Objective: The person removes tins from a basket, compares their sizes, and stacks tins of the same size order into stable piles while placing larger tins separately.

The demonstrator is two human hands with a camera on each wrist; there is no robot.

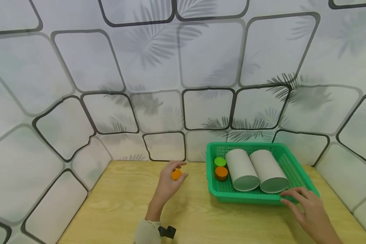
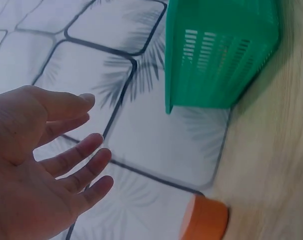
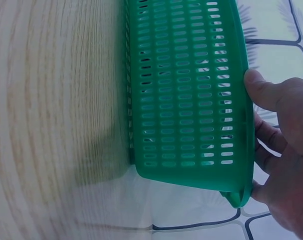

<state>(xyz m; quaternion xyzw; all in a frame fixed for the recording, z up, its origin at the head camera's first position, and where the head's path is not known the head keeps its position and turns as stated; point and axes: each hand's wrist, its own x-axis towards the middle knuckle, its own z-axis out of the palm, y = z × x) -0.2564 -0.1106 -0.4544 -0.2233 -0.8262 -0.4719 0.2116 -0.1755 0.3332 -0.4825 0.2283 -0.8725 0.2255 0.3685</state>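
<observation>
My left hand (image 1: pixel 165 185) hovers at the back of the table, fingers loosely bent and thumb apart, holding nothing. Beyond its fingers an orange round block (image 1: pixel 176 175) shows; in the left wrist view this orange block (image 2: pixel 207 220) stands on the wood, apart from the hand. At the right, my right hand (image 1: pixel 311 209) grips the front rim of a green plastic basket (image 1: pixel 244 197), thumb outside and fingers over the edge. Inside the basket lie two white cylinders (image 1: pixel 242 169), side by side, with a green round block (image 1: pixel 220 162) and a darker orange round block (image 1: pixel 221 173) left of them.
The wooden table (image 1: pixel 109 203) runs back to a wall covering (image 1: pixel 158 112) with a stone-and-leaf print, which also closes in both sides. A black strap piece (image 1: pixel 167 232) sits at the left wrist.
</observation>
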